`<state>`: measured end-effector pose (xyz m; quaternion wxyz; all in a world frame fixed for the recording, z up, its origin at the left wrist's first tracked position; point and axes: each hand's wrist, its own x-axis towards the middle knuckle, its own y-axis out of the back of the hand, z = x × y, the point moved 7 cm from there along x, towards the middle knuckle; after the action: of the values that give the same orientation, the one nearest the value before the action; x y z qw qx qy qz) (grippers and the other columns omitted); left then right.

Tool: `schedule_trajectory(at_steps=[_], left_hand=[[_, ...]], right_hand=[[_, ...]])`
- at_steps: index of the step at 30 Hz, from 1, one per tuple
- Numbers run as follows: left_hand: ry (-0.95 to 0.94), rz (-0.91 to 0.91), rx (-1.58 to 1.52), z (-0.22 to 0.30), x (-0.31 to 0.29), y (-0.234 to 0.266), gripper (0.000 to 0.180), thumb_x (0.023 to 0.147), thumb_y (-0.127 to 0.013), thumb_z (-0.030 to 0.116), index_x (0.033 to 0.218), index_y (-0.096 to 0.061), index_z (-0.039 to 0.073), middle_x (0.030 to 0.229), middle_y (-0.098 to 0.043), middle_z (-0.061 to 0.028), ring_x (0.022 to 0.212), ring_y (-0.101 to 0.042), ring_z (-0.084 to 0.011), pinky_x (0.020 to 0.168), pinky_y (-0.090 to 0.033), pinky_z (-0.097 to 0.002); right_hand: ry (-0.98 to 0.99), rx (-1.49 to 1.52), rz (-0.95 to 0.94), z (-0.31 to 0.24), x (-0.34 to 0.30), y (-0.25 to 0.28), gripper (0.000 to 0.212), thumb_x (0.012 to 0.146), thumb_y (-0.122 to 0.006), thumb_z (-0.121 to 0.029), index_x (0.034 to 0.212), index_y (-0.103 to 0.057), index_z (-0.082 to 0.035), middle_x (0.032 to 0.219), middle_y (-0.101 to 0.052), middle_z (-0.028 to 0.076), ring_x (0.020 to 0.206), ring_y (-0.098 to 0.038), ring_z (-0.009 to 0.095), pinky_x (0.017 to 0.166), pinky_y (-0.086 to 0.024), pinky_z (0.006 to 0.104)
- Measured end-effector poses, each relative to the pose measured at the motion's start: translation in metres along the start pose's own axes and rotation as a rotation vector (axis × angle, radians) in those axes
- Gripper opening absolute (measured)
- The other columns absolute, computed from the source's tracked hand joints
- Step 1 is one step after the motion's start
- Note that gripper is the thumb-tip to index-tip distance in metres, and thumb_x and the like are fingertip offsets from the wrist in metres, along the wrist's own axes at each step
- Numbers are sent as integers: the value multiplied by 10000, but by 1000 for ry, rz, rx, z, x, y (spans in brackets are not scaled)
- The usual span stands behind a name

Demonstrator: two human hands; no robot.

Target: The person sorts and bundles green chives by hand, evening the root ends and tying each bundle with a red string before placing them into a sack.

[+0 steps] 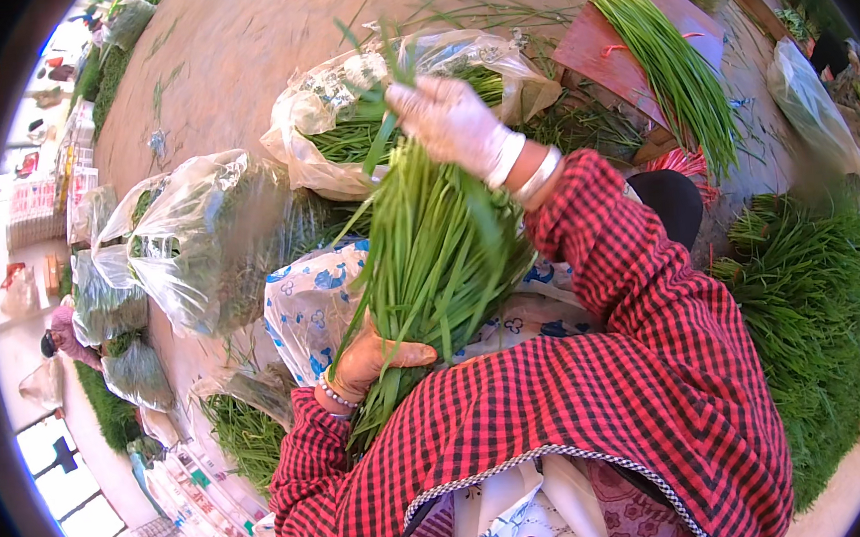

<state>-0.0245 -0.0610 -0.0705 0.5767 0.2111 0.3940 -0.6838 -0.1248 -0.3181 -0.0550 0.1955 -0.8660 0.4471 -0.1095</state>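
Note:
A thick bunch of garlic chives [434, 258] lies slanted across my lap, and my left hand [369, 361] grips it low down, thumb across the stalks. My right hand [452, 127], in a pale thin glove, is at the upper end of the bunch. Its fingers are closed on a few loose chive leaves [378, 144], slightly blurred. Beneath the bunch, a white plastic apron with blue prints [312, 287] covers my knees. Just beyond my right hand, an open clear plastic bag [291, 129] holds more chives.
A tied chive bundle [671, 72] rests on a reddish board [584, 43] at the far right. Loose chives form a large heap [803, 322] to my right. Filled plastic bags [194, 240] stand on the left. Another person [71, 334] is at the far left.

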Motion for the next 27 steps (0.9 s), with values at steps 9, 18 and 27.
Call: schedule_trajectory(at_steps=[9, 18, 27], left_hand=[[-356, 42, 306, 36, -20, 15, 687, 742, -761, -16, 1390, -537, 12, 1282, -653, -71, 1135, -610, -172, 994, -486, -352], [-230, 152, 296, 28, -34, 25, 666, 710, -755, -2, 1351, -573, 7, 1249, -670, -83, 1131, -615, -190, 979, -488, -360], [-289, 177, 477, 30, -28, 27, 503, 768, -745, 35, 1259, -638, 5, 1142, -699, -56, 1001, -636, -154, 901, -509, -330]], right_hand=[[61, -52, 104, -81, 16, 130, 263, 969, -693, -329, 899, -674, -77, 630, -581, -26, 492, -502, 55, 430, -364, 232], [-45, -904, -77, -29, -48, 158, 758, 889, -746, -457, 1438, -491, -1, 1230, -672, 186, 1094, -637, 210, 968, -497, 361], [281, -963, -37, 6, -46, 99, 186, 982, -584, -180, 1063, -710, -69, 924, -721, 101, 847, -684, 184, 818, -533, 312]])
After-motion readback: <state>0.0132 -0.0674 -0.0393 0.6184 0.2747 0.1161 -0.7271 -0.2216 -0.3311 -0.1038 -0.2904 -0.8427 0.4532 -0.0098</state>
